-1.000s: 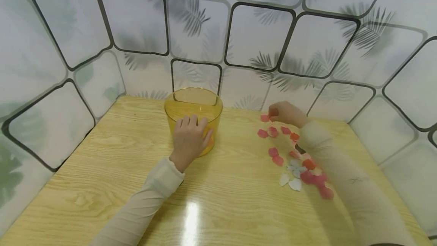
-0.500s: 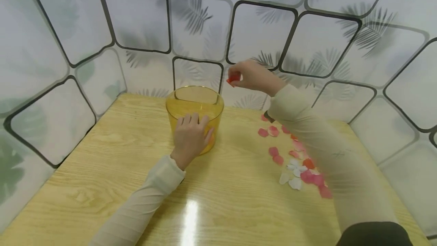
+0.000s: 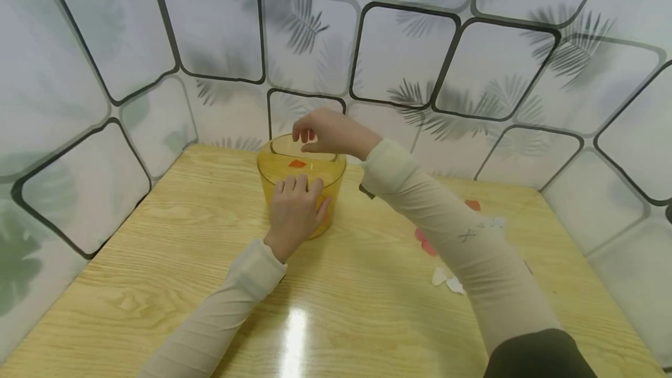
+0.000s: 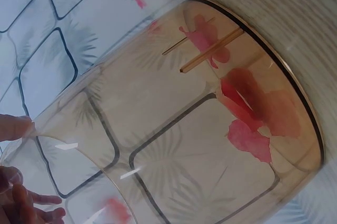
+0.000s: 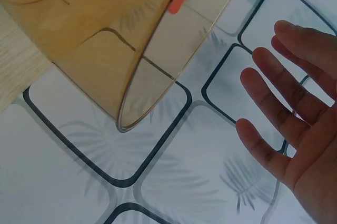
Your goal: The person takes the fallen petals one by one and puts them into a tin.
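An amber see-through bucket [image 3: 336, 185] stands on the wooden table. My left hand [image 3: 294, 209] holds it at the front rim, thumb spread along the outer wall. Over the opening, my right hand [image 3: 333, 133] hangs with loosely bent fingers; in the right wrist view its fingers [image 5: 274, 108] are spread and hold nothing. Below them a red petal [image 3: 297, 163] is in the air at the bucket's mouth, also visible as a red strip beside the rim in the right wrist view. Pink and red petals [image 4: 250, 139] lie inside near the bottom.
On the right of the table lie loose pink petals [image 3: 427, 244], white petals [image 3: 446, 279] and an orange-red petal [image 3: 473, 205], partly hidden by my right sleeve [image 3: 467, 232]. A patterned white backdrop [image 3: 226, 28] borders the table [image 3: 131, 261] at the back and sides.
My right hand has picked up a red petal, carried it left and upward over the bucket, and let it go. My left hand has stayed at the bucket.
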